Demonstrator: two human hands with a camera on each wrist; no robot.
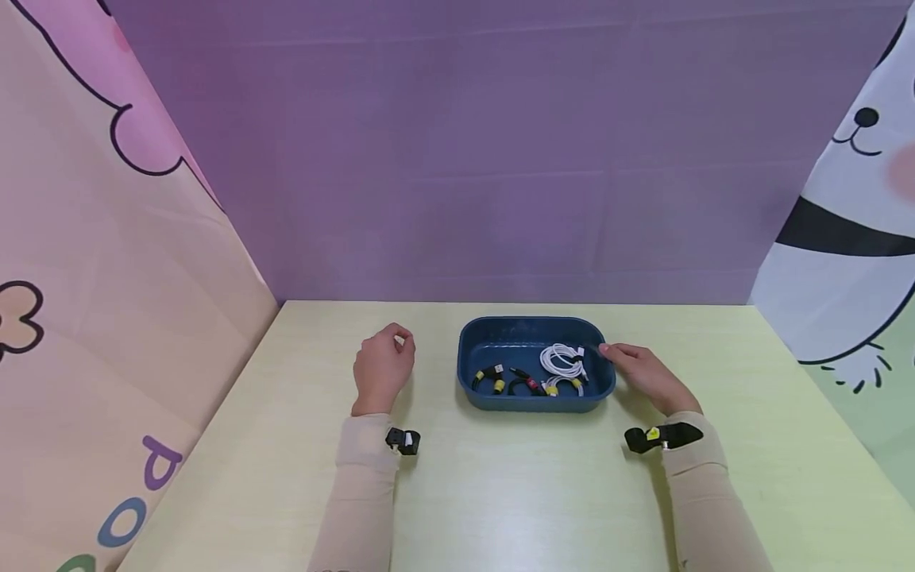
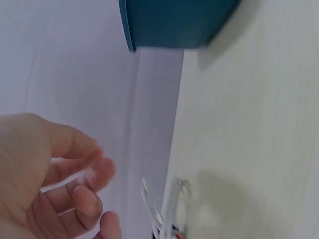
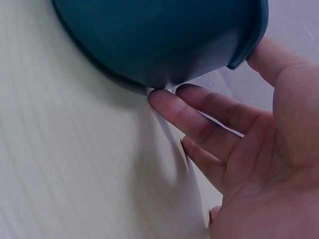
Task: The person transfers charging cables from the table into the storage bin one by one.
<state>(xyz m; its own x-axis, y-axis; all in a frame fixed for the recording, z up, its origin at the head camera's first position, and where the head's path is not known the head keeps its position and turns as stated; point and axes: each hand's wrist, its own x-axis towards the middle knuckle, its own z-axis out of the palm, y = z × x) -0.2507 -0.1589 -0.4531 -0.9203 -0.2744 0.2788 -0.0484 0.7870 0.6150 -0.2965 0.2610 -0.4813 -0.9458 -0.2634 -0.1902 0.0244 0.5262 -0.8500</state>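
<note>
A dark blue plastic bin (image 1: 536, 403) stands on the table with several bundled cables in it. My right hand (image 1: 646, 377) holds the bin's right end: in the right wrist view the thumb (image 3: 279, 59) is at the rim and two fingertips touch the lower outer wall (image 3: 149, 59). Left of the bin, apart from it, my left hand (image 1: 382, 367) is above the table, fingers loosely curled around nothing visible. Beyond those fingers (image 2: 87, 199), the left wrist view shows blurred white cable-like strands (image 2: 174, 209) with a red bit; the head view does not show them.
Inside the bin are a coiled white cable (image 1: 561, 361), a black cable with yellow ties (image 1: 489, 375) and a black-and-red cable (image 1: 527, 383). A purple backdrop (image 1: 500, 159) rises behind the table's far edge, with printed cloths at both sides.
</note>
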